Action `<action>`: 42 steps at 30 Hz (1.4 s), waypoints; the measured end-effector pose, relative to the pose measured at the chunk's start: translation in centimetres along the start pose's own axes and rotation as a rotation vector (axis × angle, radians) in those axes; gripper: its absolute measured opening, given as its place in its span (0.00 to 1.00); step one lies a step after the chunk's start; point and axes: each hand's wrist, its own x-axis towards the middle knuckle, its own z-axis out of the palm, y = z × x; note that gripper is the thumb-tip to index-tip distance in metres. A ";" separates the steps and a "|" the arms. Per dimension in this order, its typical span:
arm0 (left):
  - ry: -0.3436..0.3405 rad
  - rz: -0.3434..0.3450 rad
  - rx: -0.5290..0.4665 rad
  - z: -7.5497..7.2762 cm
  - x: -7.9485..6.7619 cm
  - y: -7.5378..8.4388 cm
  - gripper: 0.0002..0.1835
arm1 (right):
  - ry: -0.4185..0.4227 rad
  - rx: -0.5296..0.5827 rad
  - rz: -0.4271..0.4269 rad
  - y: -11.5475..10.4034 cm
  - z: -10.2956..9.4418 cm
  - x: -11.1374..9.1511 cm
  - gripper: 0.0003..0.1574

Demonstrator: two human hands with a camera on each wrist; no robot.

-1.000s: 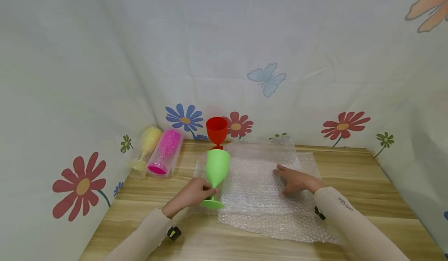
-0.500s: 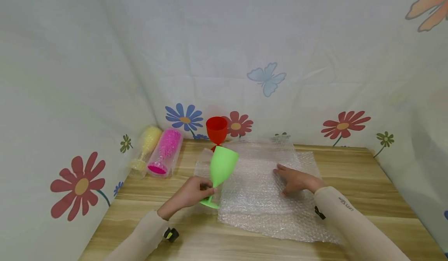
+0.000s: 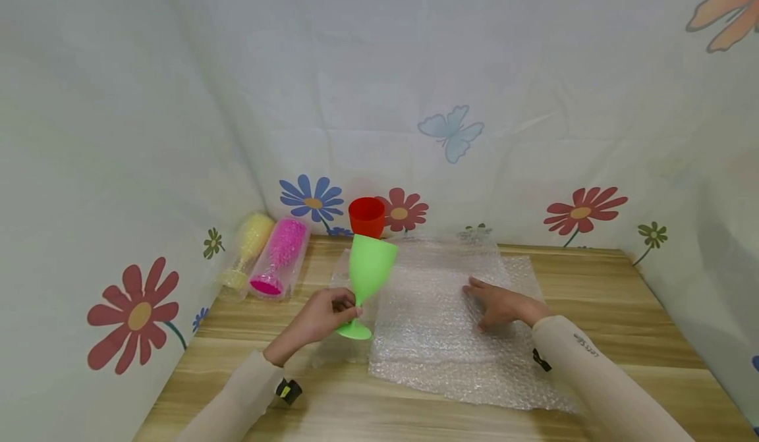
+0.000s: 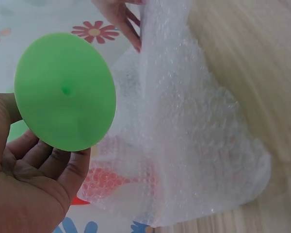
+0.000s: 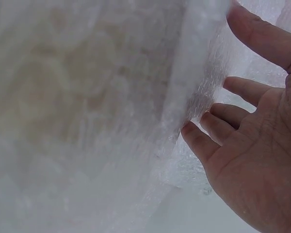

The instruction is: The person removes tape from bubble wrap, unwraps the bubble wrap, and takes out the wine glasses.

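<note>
My left hand [image 3: 320,315] grips a green plastic goblet [image 3: 370,264] by its stem, bowl up and leaning a little to the right. In the left wrist view the round green base [image 4: 65,111] faces the camera and hides much of the stem and bowl. Several sheets of bubble wrap [image 3: 439,323] lie on the table to the right of the goblet. On them rests my right hand [image 3: 501,305], fingers spread. In the right wrist view its fingertips [image 5: 196,136] touch the wrap. Behind the green goblet stands a red goblet [image 3: 366,217], its lower part hidden.
At the back left, a yellow goblet [image 3: 252,241] and a pink goblet [image 3: 287,248] lie side by side, each wrapped in bubble wrap. The wooden table [image 3: 611,336] meets a white cloth [image 3: 367,66] printed with flowers at its back and sides.
My left hand has lifted the green goblet slightly, after tilting its bowl to the right and partly straightening it again. My right hand has stayed in place.
</note>
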 end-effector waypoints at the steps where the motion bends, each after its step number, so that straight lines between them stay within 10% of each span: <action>1: 0.012 -0.005 0.000 -0.1 0.1 0.0 0.05 | 0.000 -0.001 0.000 0.0 0.0 0.0 0.58; 42: 0.307 0.017 -0.050 -4.2 2.0 -2.2 0.09 | 0.053 -0.056 -0.056 0.6 -0.3 -1.8 0.52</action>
